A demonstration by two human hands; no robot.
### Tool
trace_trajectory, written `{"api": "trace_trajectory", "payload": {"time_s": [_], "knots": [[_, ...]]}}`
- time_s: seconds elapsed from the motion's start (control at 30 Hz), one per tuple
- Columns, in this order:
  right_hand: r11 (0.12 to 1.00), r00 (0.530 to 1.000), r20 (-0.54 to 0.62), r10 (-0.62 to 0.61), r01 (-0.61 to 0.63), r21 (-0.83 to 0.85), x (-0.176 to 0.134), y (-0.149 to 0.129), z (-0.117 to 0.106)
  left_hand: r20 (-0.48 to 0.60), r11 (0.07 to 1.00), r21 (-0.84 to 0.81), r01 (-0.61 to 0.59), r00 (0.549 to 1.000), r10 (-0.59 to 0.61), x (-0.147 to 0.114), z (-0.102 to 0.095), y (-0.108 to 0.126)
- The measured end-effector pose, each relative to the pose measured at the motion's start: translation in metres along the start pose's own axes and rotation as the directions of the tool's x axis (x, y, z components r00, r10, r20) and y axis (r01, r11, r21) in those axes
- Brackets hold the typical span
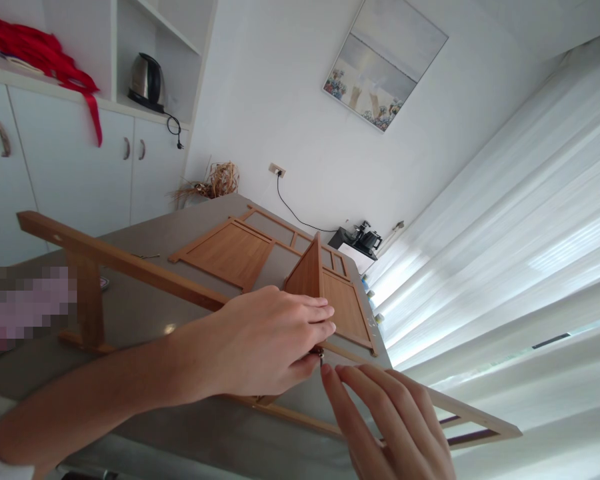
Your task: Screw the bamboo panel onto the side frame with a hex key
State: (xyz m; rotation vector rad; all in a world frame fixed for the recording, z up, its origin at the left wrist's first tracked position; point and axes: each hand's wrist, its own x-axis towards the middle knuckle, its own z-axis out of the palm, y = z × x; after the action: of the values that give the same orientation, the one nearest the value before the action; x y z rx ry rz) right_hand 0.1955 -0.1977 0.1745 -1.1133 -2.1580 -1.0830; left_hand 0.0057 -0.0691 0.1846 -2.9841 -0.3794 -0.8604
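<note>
A light-brown wooden frame (130, 263) lies across the front of the grey table, its long rail running in from the left. My left hand (265, 340) is closed over the frame near its middle, fingers curled over the wood and thumb tucked low. Just beyond that thumb, a small shiny metal piece (322, 359) sticks out, too small to name surely. My right hand (390, 420) is bent toward it from the lower right, with the index fingertip against the metal. Its thumb is hidden. An upright wooden panel (305, 270) stands behind my left hand.
Flat wooden panels (225, 253) lie farther back on the grey table (180, 227), one more (347, 303) to the right. A thin metal tool (147, 256) rests behind the rail. The frame's slatted end (480, 420) reaches toward the curtain (505, 267).
</note>
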Motion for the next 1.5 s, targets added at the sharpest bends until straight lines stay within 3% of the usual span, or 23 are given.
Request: {"api": "trace_trajectory", "payload": {"time_s": [0.23, 0.4, 0.83, 1.0, 1.13, 1.5], "knots": [[1.000, 0.997, -0.074, 0.003, -0.003, 0.008, 0.002, 0.001, 0.006, 0.021, 1.000, -0.009, 0.001, 1.000, -0.001, 0.001, 0.000, 0.000], [0.997, 0.999, -0.032, -0.021, 0.019, -0.070, 0.005, -0.002, 0.004, 0.025, 1.000, 0.009, 0.004, 1.000, -0.004, 0.000, 0.000, -0.001], [0.978, 0.973, -0.121, 0.196, -0.185, 0.095, -0.006, -0.008, 0.017, 0.031, 1.000, 0.012, 0.009, 0.999, -0.009, 0.001, -0.002, 0.000], [0.987, 0.981, -0.120, 0.151, -0.144, 0.070, -0.006, -0.009, 0.012, 0.025, 1.000, -0.007, 0.012, 1.000, -0.012, 0.001, -0.001, 0.000], [0.995, 0.995, -0.032, 0.093, -0.092, 0.025, -0.005, -0.007, 0.004, 0.010, 1.000, -0.013, -0.001, 1.000, 0.002, 0.001, -0.001, -0.001], [0.997, 0.997, 0.020, 0.076, -0.076, -0.027, -0.001, -0.009, -0.002, 0.037, 1.000, -0.002, 0.011, 0.999, -0.011, 0.001, -0.002, 0.000]]}}
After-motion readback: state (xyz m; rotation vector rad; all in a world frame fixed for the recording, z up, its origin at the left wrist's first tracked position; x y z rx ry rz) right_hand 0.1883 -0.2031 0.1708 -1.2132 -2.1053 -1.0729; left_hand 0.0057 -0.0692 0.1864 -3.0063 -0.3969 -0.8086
